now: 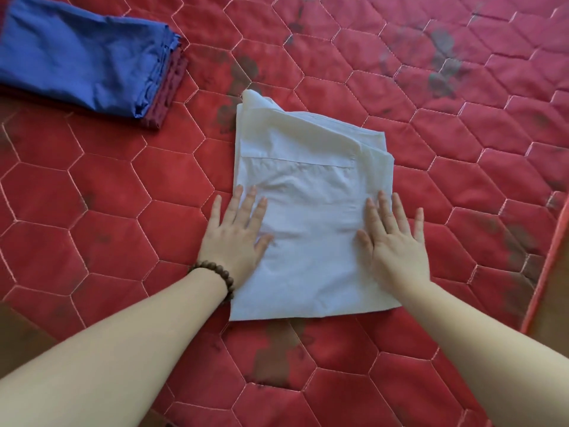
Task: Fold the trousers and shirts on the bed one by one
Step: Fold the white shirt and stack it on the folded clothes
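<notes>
**Both palms flat on a folded white garment**

The blue garment (77, 57) at the upper left is cut off by the top and left edges of the frame, so its full outline cannot be seen. It lies folded on top of a dark red piece (167, 90), of which only a narrow strip shows along the right and lower edges; what kind of clothing that lower piece is cannot be told. Both forearms run out of the bottom of the frame. At the right edge the quilt's border (545, 266) slopes down, and beyond it only a brownish patch shows, too little to identify.

The white garment (308, 186) lies folded into a rough rectangle at the middle of the red quilted bedcover (446, 124), well apart from the blue pile. Its far left corner sticks up in a small peak, and layered edges show along its far right side. A stitched seam crosses its upper part. Whether it is a shirt or trousers is hard to say from the fold.

The left hand (237, 232) rests on the garment's left edge with fingers straight and spread; the outer fingers lie partly on the bedcover. A beaded bracelet (215, 277) circles that wrist. The right hand (394, 238) lies flat on the right edge, fingers likewise straight and slightly spread, gripping nothing. The hands cover parts of both side edges.

The bedcover bears hexagonal stitching and darker blotches, densest at the upper right.
</notes>
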Demonstrator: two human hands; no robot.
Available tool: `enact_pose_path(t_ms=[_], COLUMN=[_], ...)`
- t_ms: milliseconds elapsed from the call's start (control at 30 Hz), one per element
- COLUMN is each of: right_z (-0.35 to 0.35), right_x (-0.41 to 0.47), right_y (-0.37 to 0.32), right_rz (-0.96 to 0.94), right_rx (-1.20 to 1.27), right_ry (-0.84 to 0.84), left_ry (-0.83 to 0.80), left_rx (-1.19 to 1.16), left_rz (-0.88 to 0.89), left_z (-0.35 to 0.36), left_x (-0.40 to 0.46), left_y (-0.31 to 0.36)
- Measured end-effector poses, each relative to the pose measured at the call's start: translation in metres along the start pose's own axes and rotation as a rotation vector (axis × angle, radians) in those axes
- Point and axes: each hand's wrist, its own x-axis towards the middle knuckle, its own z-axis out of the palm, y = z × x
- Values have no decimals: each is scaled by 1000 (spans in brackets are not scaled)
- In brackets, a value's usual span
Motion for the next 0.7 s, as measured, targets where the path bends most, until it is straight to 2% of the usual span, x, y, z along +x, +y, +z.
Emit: enact_pose_path(t_ms=[100, 167, 233, 300, 400, 533, 633, 700], right_z=[-5, 4, 14, 19, 11, -9, -16, -15], right_x=[-9, -18, -24, -30, -34, -33, -28, -24], right_y=[-42, -57, -47, -25, 5, 48, 66, 60], right_rz=[-173, -274, -213, -161, -210, -186, -153, -233], right_rx=[99, 113, 95, 62, 111, 229, 118, 96], right_ry=[80, 23, -55, -61, -106, -7, -69, -102], left_ry=[21, -11, -54, -78, -97, 56, 84, 81], left_rx=[-74, -83, -113, -136, -168, -113, -48, -35], left_rz=[125, 198, 190, 212, 300, 277, 298, 364], left_z=[-2, 6, 15, 18, 8, -12, -14, -11], left_x=[-13, -21, -27, -31, -30, -23, -14, -7], left_y=[22, 27, 17, 0, -21, -43, -50, -48])
